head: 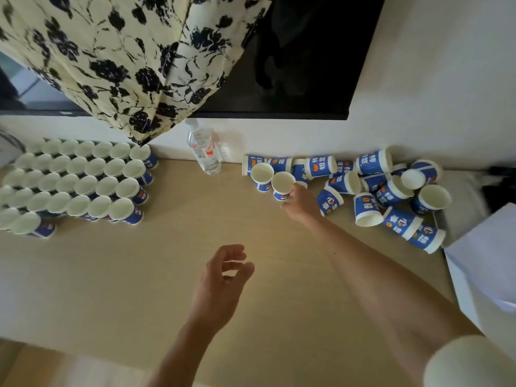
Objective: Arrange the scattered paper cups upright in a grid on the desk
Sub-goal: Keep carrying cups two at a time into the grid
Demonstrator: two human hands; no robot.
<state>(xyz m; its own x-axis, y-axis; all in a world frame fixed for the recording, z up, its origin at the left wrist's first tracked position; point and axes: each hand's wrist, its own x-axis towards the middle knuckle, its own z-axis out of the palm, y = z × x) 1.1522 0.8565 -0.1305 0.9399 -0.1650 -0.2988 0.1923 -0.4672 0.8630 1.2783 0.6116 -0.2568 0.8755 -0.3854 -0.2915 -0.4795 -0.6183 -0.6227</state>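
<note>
My right hand (303,203) has thumb and fingers curled on the wall of one upright paper cup (282,185), at the near-left edge of the pile (385,191). My left hand (223,277) holds nothing. Its fingers are apart and loosely bent above the bare desk (167,261).

The cup is thin paper, very light and easy to crush, so I judge a soft hold around the middle of the wall is best, not on the rim.

I count one cup in my fingers and a second upright cup (262,175) touching it on the left. About twenty more lie behind and right of my fingers — they overlap, so the exact number I cannot tell. Far left of my left fingers stands the grid (83,180): four rows of seven, plus two in a fifth row.
</note>
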